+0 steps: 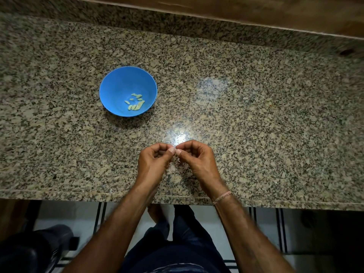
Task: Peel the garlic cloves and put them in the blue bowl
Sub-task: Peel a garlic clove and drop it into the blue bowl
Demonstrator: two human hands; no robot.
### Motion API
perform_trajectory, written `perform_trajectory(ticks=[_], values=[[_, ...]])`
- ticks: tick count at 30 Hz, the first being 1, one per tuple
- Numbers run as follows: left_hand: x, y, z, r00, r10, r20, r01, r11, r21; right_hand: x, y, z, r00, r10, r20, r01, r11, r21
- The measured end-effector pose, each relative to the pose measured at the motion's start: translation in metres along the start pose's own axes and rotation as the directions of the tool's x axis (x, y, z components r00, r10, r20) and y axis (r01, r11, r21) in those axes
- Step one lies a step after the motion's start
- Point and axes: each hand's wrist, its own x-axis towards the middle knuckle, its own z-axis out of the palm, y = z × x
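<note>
A blue bowl (122, 83) stands on the granite counter, left of centre, with several pale yellow peeled garlic cloves (135, 102) at its bottom. My left hand (152, 161) and my right hand (195, 158) meet above the counter's near part, fingertips together. They pinch a small garlic clove between thumbs and forefingers; the clove itself is almost wholly hidden by the fingers. A bit of pale skin (178, 160) lies just below the fingertips.
The speckled granite counter (256, 115) runs across the view, with its front edge (78, 195) near my wrists and a wooden ledge (275, 12) at the back. Thin skin scraps lie on the counter between my hands. Below the edge are my legs and a tiled floor.
</note>
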Motion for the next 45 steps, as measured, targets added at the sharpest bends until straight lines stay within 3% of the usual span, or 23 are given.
perform_trajectory(ticks=[2,4,6,8,9,11,13,25,29,37,41,45], values=[[0.0,-0.001,0.002,0.999,0.008,-0.04,-0.008,1.0,-0.004,0.0,0.001,0.001,1.0,-0.022,-0.01,0.022,0.999,-0.041],[-0.002,-0.002,0.003,0.989,0.127,-0.082,-0.11,0.977,0.184,0.0,0.003,0.002,0.998,-0.053,-0.018,0.051,0.994,-0.095],[-0.004,-0.002,0.002,0.944,0.325,-0.056,-0.275,0.869,0.412,0.0,0.004,0.002,0.998,-0.064,-0.02,0.06,0.987,-0.15],[-0.003,-0.002,0.002,0.883,0.469,0.013,-0.408,0.754,0.515,0.0,0.005,0.004,0.999,-0.01,-0.031,0.006,0.992,-0.126],[-0.002,-0.003,0.002,0.88,0.474,0.02,-0.416,0.752,0.512,-0.001,0.004,0.004,0.998,0.044,-0.037,-0.046,0.997,-0.061],[0.0,-0.002,0.002,0.921,0.386,-0.045,-0.331,0.84,0.431,0.0,0.002,0.004,0.99,0.14,-0.036,-0.137,0.989,0.064],[0.001,-0.002,0.0,0.936,0.334,-0.114,-0.267,0.882,0.389,0.001,0.003,0.0,0.985,0.163,-0.053,-0.157,0.983,0.091],[0.009,-0.012,-0.001,0.854,0.514,-0.074,-0.322,0.635,0.702,0.002,0.006,-0.011,0.982,0.167,-0.085,-0.161,0.984,0.081],[0.008,-0.016,0.001,0.821,0.569,0.049,-0.423,0.548,0.722,0.004,0.005,-0.008,0.978,0.205,-0.043,-0.203,0.978,0.056],[0.01,-0.021,-0.005,0.819,0.573,-0.022,-0.368,0.555,0.746,0.004,0.006,-0.004,0.981,0.187,-0.054,-0.182,0.98,0.075],[0.014,-0.022,-0.007,0.8,0.6,-0.022,-0.37,0.521,0.769,0.003,0.005,-0.006,0.984,0.166,-0.059,-0.162,0.984,0.075],[0.017,-0.024,-0.003,0.765,0.641,0.067,-0.431,0.431,0.793,0.002,0.005,-0.006,0.986,0.159,-0.06,-0.153,0.985,0.081]])
